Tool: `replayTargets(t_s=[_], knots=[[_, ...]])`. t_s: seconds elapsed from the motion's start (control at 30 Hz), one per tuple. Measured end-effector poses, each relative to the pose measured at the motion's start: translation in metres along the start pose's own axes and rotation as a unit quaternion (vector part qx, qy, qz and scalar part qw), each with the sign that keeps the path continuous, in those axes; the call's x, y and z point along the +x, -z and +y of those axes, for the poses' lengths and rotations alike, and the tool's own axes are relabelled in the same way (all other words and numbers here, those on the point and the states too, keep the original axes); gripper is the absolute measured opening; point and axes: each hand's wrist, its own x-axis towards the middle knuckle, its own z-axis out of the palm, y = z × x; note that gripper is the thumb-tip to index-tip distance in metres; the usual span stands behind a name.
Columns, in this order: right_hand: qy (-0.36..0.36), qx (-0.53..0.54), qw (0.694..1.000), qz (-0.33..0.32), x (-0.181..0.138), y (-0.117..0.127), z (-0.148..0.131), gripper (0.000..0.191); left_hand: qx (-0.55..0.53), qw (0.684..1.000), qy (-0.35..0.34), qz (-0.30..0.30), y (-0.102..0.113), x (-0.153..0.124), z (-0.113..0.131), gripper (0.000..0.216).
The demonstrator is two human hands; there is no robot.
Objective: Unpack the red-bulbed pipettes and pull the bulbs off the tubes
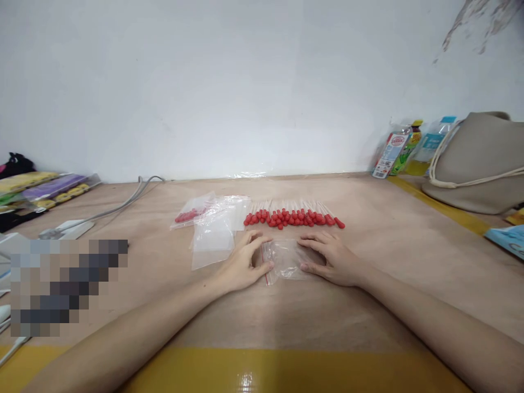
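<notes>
A small clear zip bag (289, 261) with a red strip along its left edge lies flat on the table between my hands. My left hand (249, 261) rests at the bag's zip end, thumb and fingers spread apart. At the opposite end my right hand (332, 259) also has its thumb and fingers apart, the tips touching the plastic. Just beyond them lies a row of pale sticks with red bulb-like heads (295, 217), heads toward me. Left of the row are several overlapping clear bags (215, 240) and a bag with red-headed sticks inside (190, 214).
Yellow tape (262, 371) runs along the table's near edge. At the right stand a grey bag (475, 155), bottles (434, 144) and a carton (391, 157). Cables (135, 194), a power strip (73, 226) and colourful packets (53, 188) lie at the left. A wall closes the back.
</notes>
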Motion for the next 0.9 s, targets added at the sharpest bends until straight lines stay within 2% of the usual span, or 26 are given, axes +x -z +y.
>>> replayTargets(t_s=[0.1,0.23,0.33,0.43,0.57,0.67,0.77,0.83,0.9], knots=[[0.004,-0.006,0.999,-0.041,-0.003,0.003,0.003,0.063,-0.111,0.993,0.04,0.013,-0.005,0.003,-0.008,0.046],[0.016,-0.005,0.998,-0.059,-0.006,0.004,0.008,0.07,-0.261,0.955,0.13,0.047,-0.012,0.007,-0.006,0.035],[0.011,-0.007,0.998,-0.054,-0.006,0.003,0.009,0.071,-0.282,0.943,0.175,-0.017,-0.012,0.004,0.005,0.029],[0.006,-0.008,0.999,-0.049,-0.006,0.002,0.008,0.071,-0.254,0.946,0.186,-0.07,-0.004,0.003,0.011,0.04],[-0.008,-0.013,0.999,-0.041,-0.005,0.002,0.008,0.071,-0.244,0.947,0.163,-0.133,0.03,0.012,0.001,0.045],[-0.013,-0.017,0.999,-0.043,-0.005,0.001,0.009,0.07,-0.137,0.973,0.092,-0.161,0.073,0.019,-0.014,0.042],[-0.011,-0.02,0.999,-0.042,-0.005,0.001,0.009,0.069,-0.002,0.989,0.035,-0.145,0.117,0.021,-0.032,0.057],[-0.01,-0.024,0.999,-0.042,-0.005,0.002,0.008,0.069,0.09,0.987,0.057,-0.123,0.137,0.021,-0.044,0.063],[-0.011,-0.025,0.999,-0.045,-0.005,0.003,0.007,0.069,0.151,0.98,0.09,-0.096,0.145,0.023,-0.056,0.064]])
